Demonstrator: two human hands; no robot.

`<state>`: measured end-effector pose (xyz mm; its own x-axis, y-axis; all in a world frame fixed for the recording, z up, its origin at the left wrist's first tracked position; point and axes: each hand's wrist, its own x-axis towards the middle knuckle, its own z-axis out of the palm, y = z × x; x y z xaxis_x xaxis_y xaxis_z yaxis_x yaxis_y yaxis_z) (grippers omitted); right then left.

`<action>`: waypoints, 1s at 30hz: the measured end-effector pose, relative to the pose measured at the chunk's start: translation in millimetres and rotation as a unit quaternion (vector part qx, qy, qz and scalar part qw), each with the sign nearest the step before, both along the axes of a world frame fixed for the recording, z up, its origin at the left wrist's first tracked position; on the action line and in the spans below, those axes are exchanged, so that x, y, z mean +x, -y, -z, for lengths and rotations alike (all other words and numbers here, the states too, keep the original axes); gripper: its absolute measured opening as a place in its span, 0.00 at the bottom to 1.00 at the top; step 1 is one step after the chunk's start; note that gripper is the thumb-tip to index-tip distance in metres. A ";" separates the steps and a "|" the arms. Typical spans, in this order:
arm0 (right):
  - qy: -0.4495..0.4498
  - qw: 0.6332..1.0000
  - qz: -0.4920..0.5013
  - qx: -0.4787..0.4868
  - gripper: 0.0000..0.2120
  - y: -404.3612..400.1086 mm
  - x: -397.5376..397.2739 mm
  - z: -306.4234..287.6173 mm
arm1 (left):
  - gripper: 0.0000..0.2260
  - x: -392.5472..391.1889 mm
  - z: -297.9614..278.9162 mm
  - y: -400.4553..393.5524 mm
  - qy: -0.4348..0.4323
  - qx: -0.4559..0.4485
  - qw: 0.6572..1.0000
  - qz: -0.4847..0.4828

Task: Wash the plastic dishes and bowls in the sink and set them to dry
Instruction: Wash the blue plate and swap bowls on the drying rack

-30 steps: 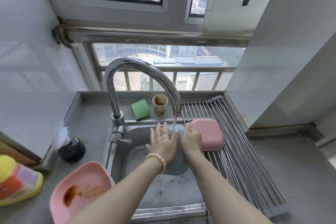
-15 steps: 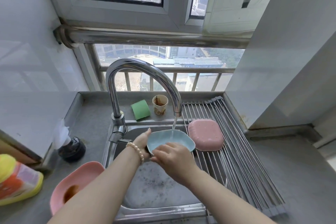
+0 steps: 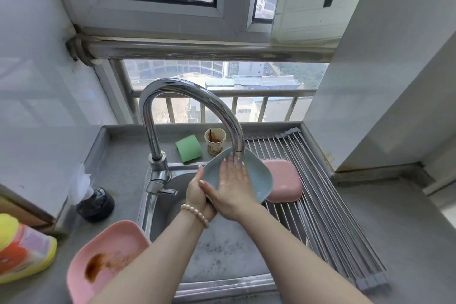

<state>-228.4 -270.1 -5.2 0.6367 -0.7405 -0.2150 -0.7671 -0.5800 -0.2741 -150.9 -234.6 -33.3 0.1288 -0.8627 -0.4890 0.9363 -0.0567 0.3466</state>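
Blue dish is held tilted over the sink, just under the faucet spout, with its hollow facing the person. The left hand grips the dish's lower left edge, its thumb curled over the rim and its fingers behind; a pearl bracelet sits on that wrist. The right hand lies flat inside the dish with its fingers straight and pressed on the inner surface, so this grip is open and holds nothing. Its fingertips reach up to the spout's mouth. Whether water runs I cannot tell.

A pink bowl lies upside down on the roll-up drying rack, which spans the sink's right side; the blue dish's right edge overlaps it in this view. A pink dish with a brown stain inside rests at the sink's front left corner, partly on the bench, and the left forearm crosses over its near edge. On the ledge behind the sink stand a green sponge and, just to its right, a stained paper cup. A dark round object sits on the bench to the left of the faucet base, and a yellow bottle lies at the bench's left edge.
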 end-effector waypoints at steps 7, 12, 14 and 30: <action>0.008 0.975 -0.204 0.083 0.31 -21.2 -19.3 1.4 | 0.24 15.7 -3.0 -7.3 0.119 0.054 0.991 -0.012; -0.044 0.990 -0.133 0.005 0.57 -2.0 -36.6 -2.2 | 0.30 27.3 1.7 -4.6 0.138 0.068 0.986 -0.059; -0.018 0.999 -0.046 0.005 0.59 2.6 -24.8 -0.5 | 0.30 18.2 -0.8 -5.4 0.151 0.072 0.984 -0.055; 0.262 0.928 -0.081 0.252 0.33 -27.1 22.8 4.0 | 0.18 7.9 -20.4 -10.3 0.289 0.053 0.950 -0.107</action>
<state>-205.6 -243.0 -9.2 0.8458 -0.5155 -0.1373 -0.3654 -0.3723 -0.8532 -143.0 -224.3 -12.9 0.5694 -0.7368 -0.3647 0.5845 0.0509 0.8098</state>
